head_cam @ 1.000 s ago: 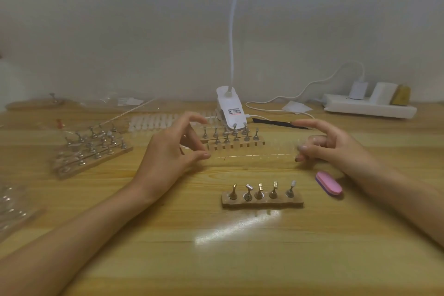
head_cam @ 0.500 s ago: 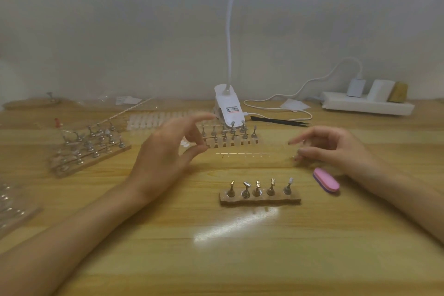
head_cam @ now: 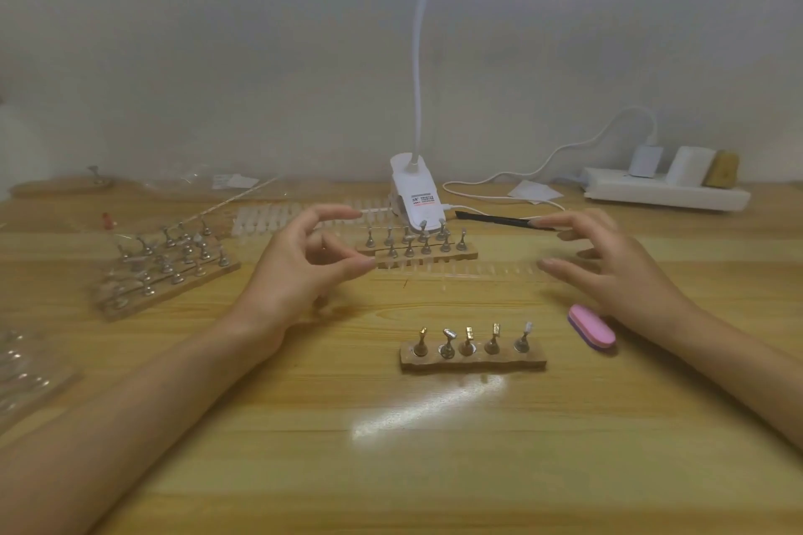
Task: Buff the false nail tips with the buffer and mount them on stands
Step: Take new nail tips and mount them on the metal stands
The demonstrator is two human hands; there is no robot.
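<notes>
Left hand (head_cam: 300, 269): centre-left; your fingers are loosely curved, thumb and forefinger apart, gripping nothing.
Right hand (head_cam: 617, 269): centre-right; your fingers are relaxed and empty.
Clear plastic strip of false nail tips (head_cam: 456, 272): mid-frame between your hands, flat on the light wooden table (head_cam: 434, 447), long axis left to right.
Pink oval buffer block (head_cam: 592, 331): just below your right hand, slanting upper left to lower right.
Narrow wooden stand with five metal pegs (head_cam: 472, 358): below the strip.
Room: bare tabletop across the lower frame.
</notes>
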